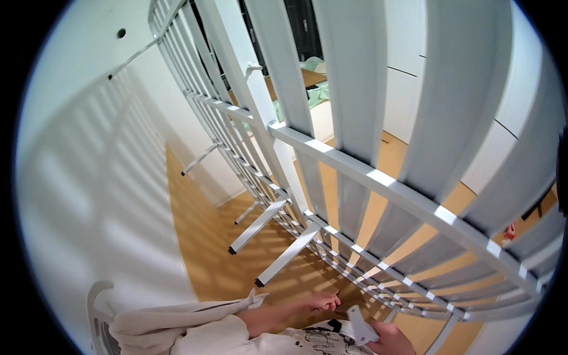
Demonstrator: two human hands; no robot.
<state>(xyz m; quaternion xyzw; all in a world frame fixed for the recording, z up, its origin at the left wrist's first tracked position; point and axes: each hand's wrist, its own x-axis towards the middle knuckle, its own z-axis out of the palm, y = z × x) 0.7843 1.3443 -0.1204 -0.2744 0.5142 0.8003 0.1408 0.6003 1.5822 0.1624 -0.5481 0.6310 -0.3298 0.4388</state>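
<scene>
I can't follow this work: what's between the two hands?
In the head view, a white piece, held by the right hand, lies between it and the left hand.

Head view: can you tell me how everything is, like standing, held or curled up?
Frame: standing on edge
Legs: sticking out sideways
Black caps: on leg ends
Left hand: curled; can't tell if holding anything
Right hand: closed on plate
Plate: held, tilted
Green cloth: looks rumpled

Striped shadows (112, 139) cross the wall (89, 53) — rim distorted.
</scene>
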